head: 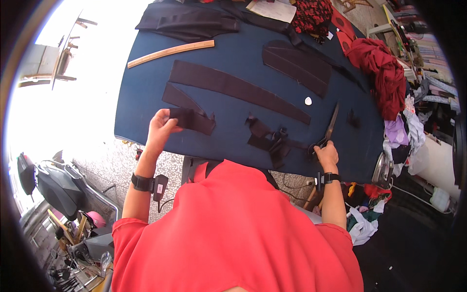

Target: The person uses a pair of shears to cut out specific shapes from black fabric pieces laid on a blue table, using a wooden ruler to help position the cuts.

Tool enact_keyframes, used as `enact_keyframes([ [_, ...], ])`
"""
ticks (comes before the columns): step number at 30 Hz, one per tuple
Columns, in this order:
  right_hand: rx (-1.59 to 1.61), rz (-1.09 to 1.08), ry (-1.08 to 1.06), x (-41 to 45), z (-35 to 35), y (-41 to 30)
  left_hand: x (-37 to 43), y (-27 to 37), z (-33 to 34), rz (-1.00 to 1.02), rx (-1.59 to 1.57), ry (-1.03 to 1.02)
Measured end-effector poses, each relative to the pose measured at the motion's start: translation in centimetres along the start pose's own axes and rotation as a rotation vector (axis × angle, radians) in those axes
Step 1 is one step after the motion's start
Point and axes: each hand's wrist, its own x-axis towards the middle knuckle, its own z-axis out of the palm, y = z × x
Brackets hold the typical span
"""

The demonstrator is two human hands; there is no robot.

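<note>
My left hand (163, 126) pinches the left end of a dark fabric piece (199, 122) near the front left of the blue cloth-covered table (233, 142). My right hand (327, 155) is on the handles of metal scissors (331, 126) at the front right, their blades pointing away from me; whether they are lifted, I cannot tell. Between my hands lie crumpled dark scraps (271, 140). Beyond them stretches a long tapered dark fabric strip (237, 85). A white tailor's chalk (308, 101) sits beyond the scissors, close to another dark cut panel (297, 65).
A wooden ruler (171, 53) and folded dark fabric (186, 22) occupy the far left. Red cloth (381, 69) is heaped along the right edge, with patterned fabric (313, 16) and paper (273, 10) at the back. An iron (381, 169) stands at the near right corner.
</note>
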Motion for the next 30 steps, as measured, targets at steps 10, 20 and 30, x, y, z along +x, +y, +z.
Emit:
enact_keyframes([
  [10, 1.123, -0.693, -0.887, -8.0, -0.9, -24.1, 1.8, 9.2, 7.1, 0.015, -0.089, -0.449],
  [20, 0.974, -0.503, -0.403, -2.9, 8.5, -34.1, 15.2, 1.8, -1.8, -0.004, 0.223, -0.146],
  [30, 0.731, -0.507, 0.055, -5.4, 8.3, -34.7, 15.1, 3.4, -2.1, 0.106, 0.808, -0.11],
])
